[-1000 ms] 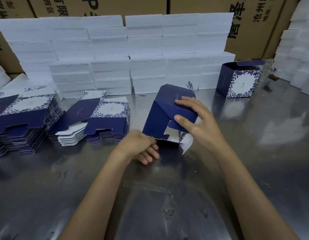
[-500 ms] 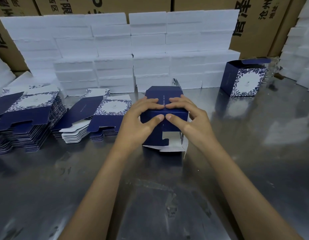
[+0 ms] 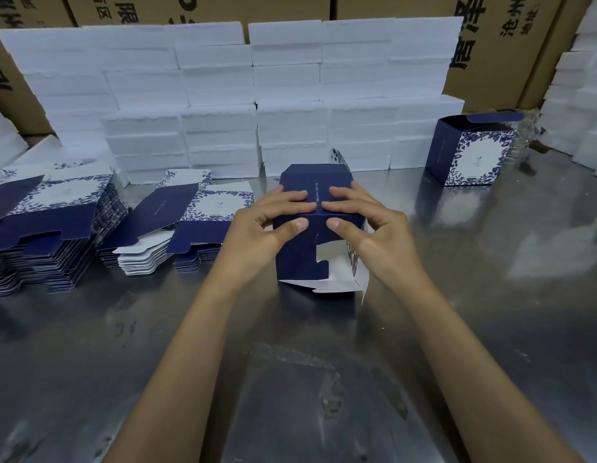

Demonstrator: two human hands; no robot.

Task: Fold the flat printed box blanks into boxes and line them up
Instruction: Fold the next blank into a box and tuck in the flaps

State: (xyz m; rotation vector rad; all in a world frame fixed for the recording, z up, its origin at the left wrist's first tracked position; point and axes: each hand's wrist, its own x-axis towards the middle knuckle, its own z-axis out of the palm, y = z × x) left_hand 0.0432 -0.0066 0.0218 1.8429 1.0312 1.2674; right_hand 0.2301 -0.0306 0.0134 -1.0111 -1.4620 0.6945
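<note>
A half-folded navy box (image 3: 300, 259) stands on the steel table (image 3: 457, 312) in the middle, its white inner flaps showing at the lower right. My left hand (image 3: 267, 225) and my right hand (image 3: 364, 225) both hold it along the fold at its top front edge, fingers on top and thumbs on the front face. One finished navy box with a white floral panel (image 3: 474, 152) stands open-topped at the back right. Flat printed blanks lie in a tall stack (image 3: 46, 228) at the far left and a lower stack (image 3: 177, 225) beside it.
A wall of white foam boxes (image 3: 257, 95) runs along the back of the table, with more (image 3: 584, 105) at the right edge. Brown cartons with black characters (image 3: 491, 38) stand behind them.
My left hand came up from the table onto the box. The slanted, part-open blank was squared up and now stands upright, with both hands holding its top front edge.
</note>
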